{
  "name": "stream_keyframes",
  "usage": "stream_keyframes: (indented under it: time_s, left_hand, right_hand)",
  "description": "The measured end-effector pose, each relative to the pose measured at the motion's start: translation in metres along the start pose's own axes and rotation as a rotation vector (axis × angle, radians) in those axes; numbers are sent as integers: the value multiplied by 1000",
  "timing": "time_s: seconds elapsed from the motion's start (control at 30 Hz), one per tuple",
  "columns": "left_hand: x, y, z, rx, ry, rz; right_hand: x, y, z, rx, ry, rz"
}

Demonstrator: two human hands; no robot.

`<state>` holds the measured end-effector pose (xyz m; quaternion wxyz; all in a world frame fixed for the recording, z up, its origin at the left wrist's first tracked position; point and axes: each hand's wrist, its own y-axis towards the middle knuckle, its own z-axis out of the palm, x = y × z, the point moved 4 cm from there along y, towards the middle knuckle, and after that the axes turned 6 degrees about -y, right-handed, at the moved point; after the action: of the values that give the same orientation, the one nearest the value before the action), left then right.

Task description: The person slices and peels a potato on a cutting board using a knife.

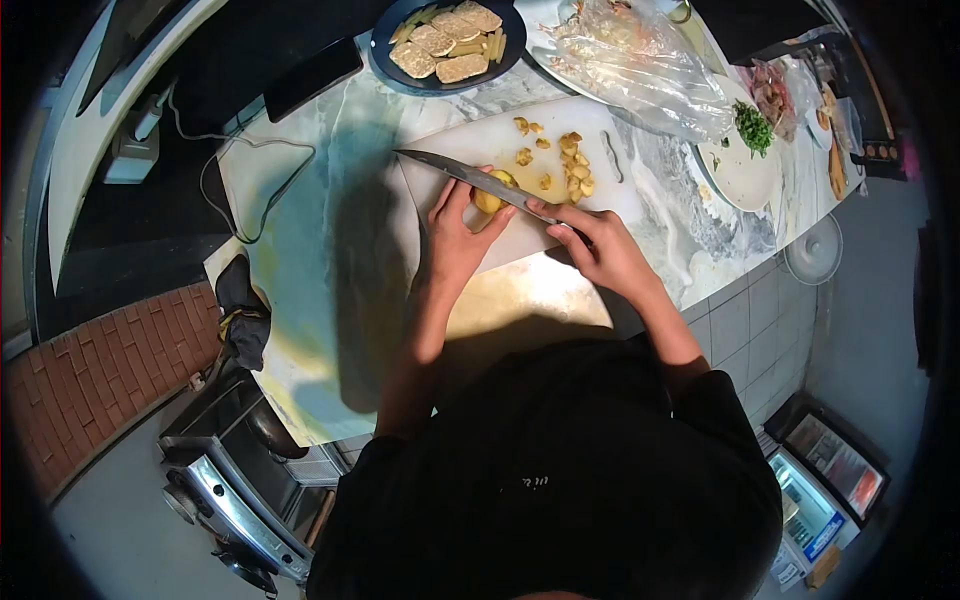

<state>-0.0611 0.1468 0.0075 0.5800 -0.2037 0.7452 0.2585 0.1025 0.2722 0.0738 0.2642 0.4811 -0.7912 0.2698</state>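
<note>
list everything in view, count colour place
Knife: one, grey, over board
Yellow piece: one, yellow, under knife
Cut pieces: several, brownish, on board
Cutting board: one, white, on counter
Counter: one, marbled grey, centre
Dish: one, black, top
Slabs: several, golden, in dish
Sticks: several, pale green, in dish
Bag: one, clear, top right
Greens: one heap, green, on plate
Plate: one, white, upper right
Lid: one, grey, right
Cable: one, pale, left
Appliance: one, silver, lower left
Other items: several, mixed, edges, unclear
Shirt: one, black, bottom
Left grip: one, bare, on yellow piece
Right grip: one, bare, on knife
</note>
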Motion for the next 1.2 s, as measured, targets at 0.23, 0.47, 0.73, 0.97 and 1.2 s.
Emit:
stream_keyframes:
  time_s: [0.23,0.47,0.73,0.97,1.2]
  left_hand:
    - [0,1,0,-1,-29,-3]
    - [-4,2,1,-1,-86,-14]
    - [-9,-2,4,-10,-42,37]
    - [-8,0,2,-28,-69,17]
    - [-11,1,1,-49,-147,93]
  right_hand:
    - [2,13,5,-86,-16,-83]
    - [-1,13,10,-153,-47,-132]
    - [-10,25,13,-275,-62,-133]
    - [8,23,-6,-234,98,44]
    - [5,28,15,-272,419,76]
